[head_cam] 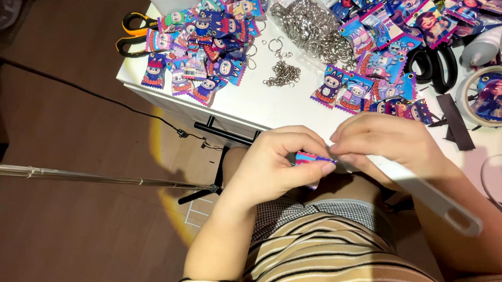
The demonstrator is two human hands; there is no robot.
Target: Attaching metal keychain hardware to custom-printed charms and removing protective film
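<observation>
I'm watching 2 hands pinching 1 small charm packet point(309, 158) just off the white table's point(284, 107) near edge — left hand point(276, 165) clenching it, right hand point(379, 145) gripping its right end, long axis running between them.

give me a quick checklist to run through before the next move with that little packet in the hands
1. Packet held by both hands: ok. The left hand and right hand pinch the small packet between their fingertips.
2. Packet over the table: not ok. It is held just off the edge of the white table, above the lap.
3. Ring already on the packet: cannot tell, the fingers cover it.
4. Spare rings near: ok. A loose pile of metal rings lies on the table ahead of the hands.
5. More packets near: ok. A heap of packets lies to the left.
6. Scissors apart from the hands: ok. The black scissors lie farther back on the right.
</observation>
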